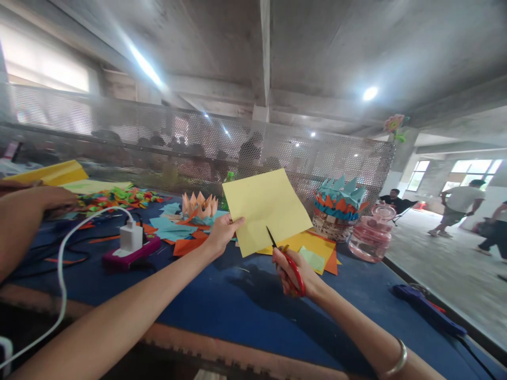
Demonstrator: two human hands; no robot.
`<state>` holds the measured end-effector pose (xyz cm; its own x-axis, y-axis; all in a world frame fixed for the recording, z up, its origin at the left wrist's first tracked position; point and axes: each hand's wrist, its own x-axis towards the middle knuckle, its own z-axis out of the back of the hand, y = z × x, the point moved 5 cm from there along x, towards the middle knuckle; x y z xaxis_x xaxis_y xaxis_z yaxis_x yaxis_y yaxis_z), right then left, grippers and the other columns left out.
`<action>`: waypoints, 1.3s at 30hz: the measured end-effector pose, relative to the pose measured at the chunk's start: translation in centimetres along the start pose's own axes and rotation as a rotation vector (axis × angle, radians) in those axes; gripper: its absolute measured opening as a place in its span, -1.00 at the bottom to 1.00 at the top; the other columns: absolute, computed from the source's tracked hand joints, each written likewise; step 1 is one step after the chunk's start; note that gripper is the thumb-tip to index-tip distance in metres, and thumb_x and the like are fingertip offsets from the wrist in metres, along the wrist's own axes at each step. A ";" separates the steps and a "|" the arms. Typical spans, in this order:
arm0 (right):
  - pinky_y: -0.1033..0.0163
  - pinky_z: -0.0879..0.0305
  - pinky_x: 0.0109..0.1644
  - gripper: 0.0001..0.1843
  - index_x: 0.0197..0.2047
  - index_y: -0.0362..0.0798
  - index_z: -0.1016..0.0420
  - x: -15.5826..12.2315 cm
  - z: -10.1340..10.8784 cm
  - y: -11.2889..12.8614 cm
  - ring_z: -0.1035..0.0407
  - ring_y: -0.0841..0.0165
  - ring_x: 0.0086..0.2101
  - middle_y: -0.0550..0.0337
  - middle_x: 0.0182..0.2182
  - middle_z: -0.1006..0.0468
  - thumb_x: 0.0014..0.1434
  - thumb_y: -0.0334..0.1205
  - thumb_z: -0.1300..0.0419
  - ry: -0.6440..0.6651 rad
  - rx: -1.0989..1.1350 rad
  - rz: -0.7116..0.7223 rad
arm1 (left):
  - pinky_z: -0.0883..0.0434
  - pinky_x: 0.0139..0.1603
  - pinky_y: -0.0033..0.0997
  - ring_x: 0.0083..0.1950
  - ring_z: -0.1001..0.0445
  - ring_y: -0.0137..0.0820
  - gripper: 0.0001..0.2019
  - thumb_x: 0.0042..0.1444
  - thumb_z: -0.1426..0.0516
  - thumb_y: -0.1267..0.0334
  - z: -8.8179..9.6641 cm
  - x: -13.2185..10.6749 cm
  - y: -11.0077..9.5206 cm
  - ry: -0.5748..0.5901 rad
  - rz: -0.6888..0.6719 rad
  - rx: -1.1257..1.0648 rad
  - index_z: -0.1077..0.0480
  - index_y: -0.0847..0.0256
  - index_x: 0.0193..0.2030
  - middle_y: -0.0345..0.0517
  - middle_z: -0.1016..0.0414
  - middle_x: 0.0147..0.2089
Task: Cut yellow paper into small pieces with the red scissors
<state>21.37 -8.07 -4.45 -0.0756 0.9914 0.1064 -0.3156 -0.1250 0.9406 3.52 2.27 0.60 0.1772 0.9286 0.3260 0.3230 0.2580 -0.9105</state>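
My left hand [222, 232] pinches the left edge of a pale yellow paper sheet [266, 208] and holds it upright above the blue table [237, 301]. My right hand [295, 272] grips red-handled scissors [288, 264]. Their dark blades point up and meet the sheet's lower edge. A metal bangle [398, 359] is on my right wrist.
Orange, yellow and teal sheets [312, 248] and folded paper crowns [199, 206] lie behind. A woven basket with paper points [336, 208] and a pink glass jar [371, 235] stand right. A white charger on a pink box [130, 243] is left. Another person's arm [24, 211] reaches in at left.
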 end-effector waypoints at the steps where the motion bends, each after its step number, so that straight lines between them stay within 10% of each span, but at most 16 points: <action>1: 0.38 -0.19 -0.72 -0.45 -0.33 -0.04 -0.28 0.0 0.0 0.0 -0.20 0.49 -0.78 0.43 -0.74 -0.24 0.13 0.34 0.00 0.000 0.008 0.001 | -0.45 -0.36 -0.31 -0.38 -0.54 -0.24 -0.56 -0.31 -0.37 0.07 0.0 -0.1 0.1 0.002 0.006 0.009 -0.51 0.34 -0.31 0.02 -0.60 -0.34; 25: 0.39 -0.03 -0.84 -0.49 -0.43 -0.04 -0.27 0.2 -0.2 0.0 -0.15 0.47 -0.84 0.43 -0.79 -0.21 0.08 0.29 -0.10 -0.061 0.001 -0.024 | -0.44 -0.41 -0.37 -0.39 -0.53 -0.28 -0.59 -0.29 -0.36 0.07 0.0 0.0 0.8 0.000 0.033 0.043 -0.49 0.34 -0.34 -0.02 -0.58 -0.38; 39: 0.26 -0.42 -0.64 -0.42 -0.39 -0.02 -0.28 -0.4 -0.4 1.2 -0.22 0.46 -0.77 0.41 -0.74 -0.22 0.10 0.39 0.00 0.014 0.045 -0.056 | -0.48 -0.29 -0.26 -0.37 -0.55 -0.24 -0.61 -0.25 -0.34 0.06 0.0 0.0 1.6 0.052 0.072 0.069 -0.44 0.28 -0.34 -0.09 -0.56 -0.43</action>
<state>20.65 -8.62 -3.50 -0.0726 0.9962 0.0485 -0.2771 -0.0669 0.9585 4.06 2.69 -0.90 0.2463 0.9306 0.2706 0.2435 0.2109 -0.9467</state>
